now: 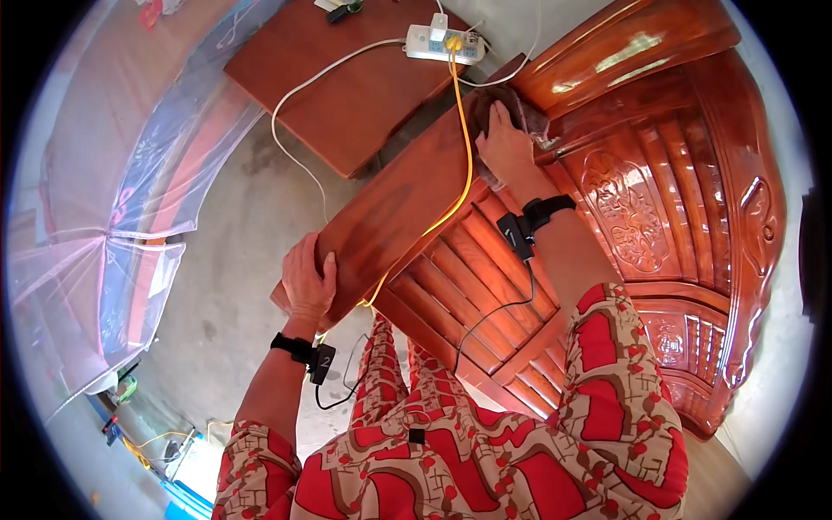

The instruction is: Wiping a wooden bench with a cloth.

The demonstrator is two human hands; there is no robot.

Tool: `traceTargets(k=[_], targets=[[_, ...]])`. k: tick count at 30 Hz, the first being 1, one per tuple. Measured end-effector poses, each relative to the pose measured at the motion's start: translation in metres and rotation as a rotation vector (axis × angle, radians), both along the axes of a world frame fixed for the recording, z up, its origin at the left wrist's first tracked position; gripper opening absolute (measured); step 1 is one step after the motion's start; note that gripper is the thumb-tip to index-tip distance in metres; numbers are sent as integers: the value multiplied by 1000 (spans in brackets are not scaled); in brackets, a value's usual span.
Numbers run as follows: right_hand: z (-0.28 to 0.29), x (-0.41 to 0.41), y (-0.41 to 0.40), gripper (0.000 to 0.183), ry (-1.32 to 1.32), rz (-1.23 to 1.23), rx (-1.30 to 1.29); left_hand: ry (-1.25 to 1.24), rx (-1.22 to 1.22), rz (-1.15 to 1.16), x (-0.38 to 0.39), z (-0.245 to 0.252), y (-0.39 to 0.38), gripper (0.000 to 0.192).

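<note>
A long reddish-brown wooden board [390, 201] lies slanting across the view before me, wet-looking or darker in patches. My left hand [307, 276] grips its near left end, thumb on the top face and fingers over the edge. At the far right end, my right hand [507, 144] presses with spread fingers on a dark brown cloth [491, 107], which lies bunched on the wood. A yellow cable [469, 162] runs over the board from a white power strip [445, 44] and down past its near edge.
Right of me stands a glossy carved wooden bench [624, 208] with a slatted seat [478, 279]. Beyond the board is a reddish-brown table [344, 84]. A white cable [279, 104] droops to the concrete floor [221, 260]. Sheer pink netting [71, 260] hangs around a bed at left.
</note>
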State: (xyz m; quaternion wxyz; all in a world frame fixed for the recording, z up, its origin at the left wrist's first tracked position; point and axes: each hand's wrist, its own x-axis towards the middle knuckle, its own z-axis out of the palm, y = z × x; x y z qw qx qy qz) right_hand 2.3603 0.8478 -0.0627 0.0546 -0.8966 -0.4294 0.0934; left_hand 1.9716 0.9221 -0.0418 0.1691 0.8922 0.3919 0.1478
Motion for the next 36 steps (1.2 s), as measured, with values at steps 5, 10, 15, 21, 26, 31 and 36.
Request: traceTargets(k=[5, 10, 15, 21, 26, 31, 36], targets=[[3, 3, -6, 56, -34, -16, -51, -6, -10, 1, 3, -3, -2, 41], [8, 2, -26, 53, -14, -40, -124, -13, 6, 11, 1, -3, 0, 41], [16, 13, -36, 37, -39, -62, -153, -35, 22, -2, 2, -5, 1, 40], [24, 56, -30, 37, 86, 6, -524, -75, -8, 1, 7, -8, -3, 40], [22, 65, -73, 42, 240, -276, -286, -76, -36, 10, 2, -11, -1, 42], [36, 32, -54, 44, 285, -280, 114, -48, -18, 5, -7, -9, 3, 43], [-10, 34, -48, 63, -89, -79, 190, -94, -21, -29, 18, -13, -7, 43]])
